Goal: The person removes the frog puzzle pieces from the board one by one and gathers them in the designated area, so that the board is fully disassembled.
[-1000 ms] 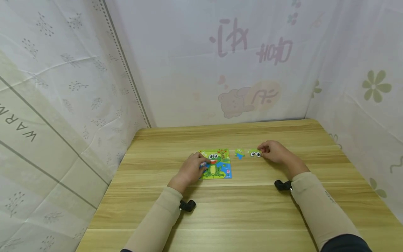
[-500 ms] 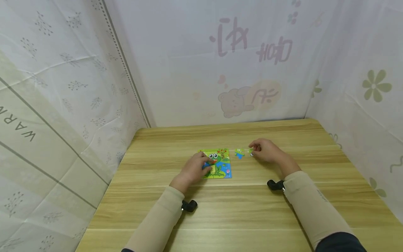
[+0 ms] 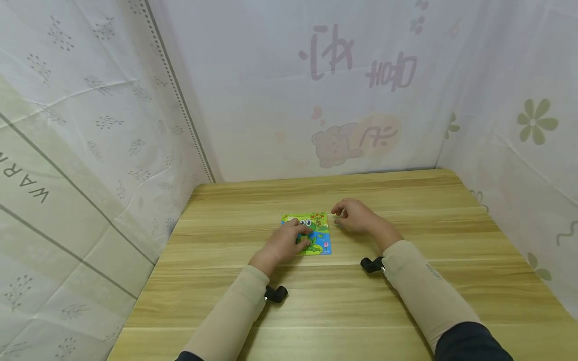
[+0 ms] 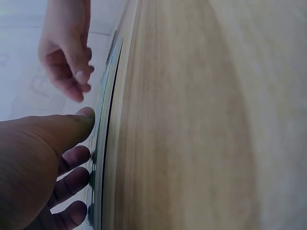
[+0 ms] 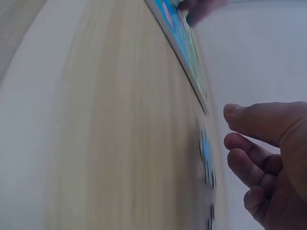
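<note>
A square frog puzzle (image 3: 322, 235) lies flat on the wooden table. My left hand (image 3: 281, 243) reaches over its left half, fingertips at the picture and covering part of the frog. Just past the puzzle's right edge is my right hand (image 3: 356, 216), fingers loosely bent. Between that thumb and the fingers nothing shows in the right wrist view. Below them a loose puzzle piece (image 5: 206, 146) with blue on it lies on the table, seen edge-on, and more thin pieces (image 5: 211, 175) lie past it. From the head, the right hand hides most of these pieces.
The wooden table (image 3: 325, 306) runs back to a pale printed curtain (image 3: 266, 110), with more curtain on both sides. A small black camera sits at each wrist, the left one (image 3: 276, 294) and the right one (image 3: 372, 264) low over the wood.
My right hand has moved left from the eyes piece, over the loose pieces, to near the puzzle's right edge. My left hand has slid slightly right across the puzzle.
</note>
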The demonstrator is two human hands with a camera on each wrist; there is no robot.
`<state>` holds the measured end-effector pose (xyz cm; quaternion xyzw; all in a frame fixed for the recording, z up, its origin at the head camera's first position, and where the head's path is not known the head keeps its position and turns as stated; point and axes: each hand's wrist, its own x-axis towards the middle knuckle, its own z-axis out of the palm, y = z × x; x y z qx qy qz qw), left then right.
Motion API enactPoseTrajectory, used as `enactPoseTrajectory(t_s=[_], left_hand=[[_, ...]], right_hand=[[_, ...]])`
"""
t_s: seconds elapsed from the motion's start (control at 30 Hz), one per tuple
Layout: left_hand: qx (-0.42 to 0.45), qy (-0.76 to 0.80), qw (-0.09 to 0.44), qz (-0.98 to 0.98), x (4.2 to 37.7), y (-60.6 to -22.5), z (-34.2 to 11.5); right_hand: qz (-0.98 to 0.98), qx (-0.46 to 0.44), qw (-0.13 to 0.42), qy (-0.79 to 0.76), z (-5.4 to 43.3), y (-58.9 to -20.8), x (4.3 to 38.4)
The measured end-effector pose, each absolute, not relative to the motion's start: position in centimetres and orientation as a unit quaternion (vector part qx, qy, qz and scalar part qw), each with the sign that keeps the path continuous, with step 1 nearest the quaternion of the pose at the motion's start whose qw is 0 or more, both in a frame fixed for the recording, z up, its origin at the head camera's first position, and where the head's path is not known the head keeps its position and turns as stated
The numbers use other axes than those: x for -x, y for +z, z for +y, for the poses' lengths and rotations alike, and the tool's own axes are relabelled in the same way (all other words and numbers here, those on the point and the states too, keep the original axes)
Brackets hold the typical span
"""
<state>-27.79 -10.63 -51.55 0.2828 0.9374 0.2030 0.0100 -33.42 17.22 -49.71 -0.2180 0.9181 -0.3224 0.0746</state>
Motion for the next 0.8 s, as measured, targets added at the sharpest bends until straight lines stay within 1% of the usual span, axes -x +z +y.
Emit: enactPoseTrajectory(t_s=[0.33, 0.53, 0.8], left_hand=[[-0.291, 0.185, 0.007, 0.939, 27.9, -51.9, -10.7], [-0.298, 0.169, 0.005, 0.940, 27.9, -51.9, -10.7], [-0.302, 0.143, 0.003, 0.942, 27.9, -51.8, -10.5]], right_hand=[[0.926, 0.214, 0.085, -0.300, 14.2, -50.5, 34.4], [0.933, 0.209, 0.081, -0.282, 13.4, -50.8, 34.8], [0.939, 0.208, 0.095, -0.258, 13.0, -50.3, 34.9]])
